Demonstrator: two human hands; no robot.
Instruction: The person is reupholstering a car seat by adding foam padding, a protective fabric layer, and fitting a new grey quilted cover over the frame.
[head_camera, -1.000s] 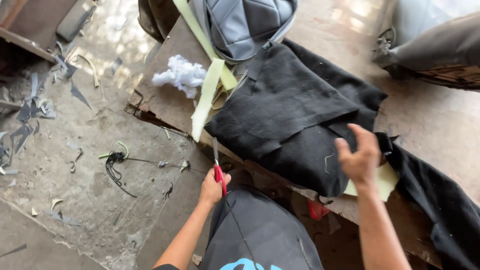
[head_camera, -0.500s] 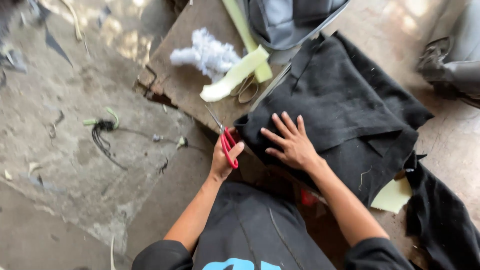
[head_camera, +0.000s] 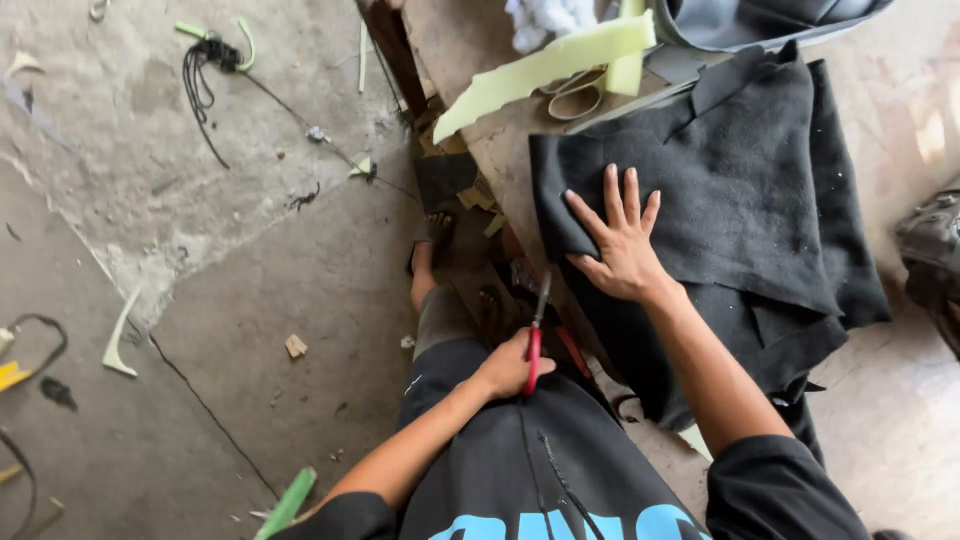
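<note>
Right hand (head_camera: 620, 245) lies flat, fingers apart, on black felt (head_camera: 740, 190); left hand (head_camera: 512, 365) clamped on red-handled scissors (head_camera: 536, 335).

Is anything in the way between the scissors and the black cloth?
Nothing visible. The left hand holds the red-handled scissors, blades pointing at the black cloth edge, which the right hand presses flat.

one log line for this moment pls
left hand: grips red-handled scissors, blades up | right hand: flat on black felt | workbench: yellow foam strip
</note>
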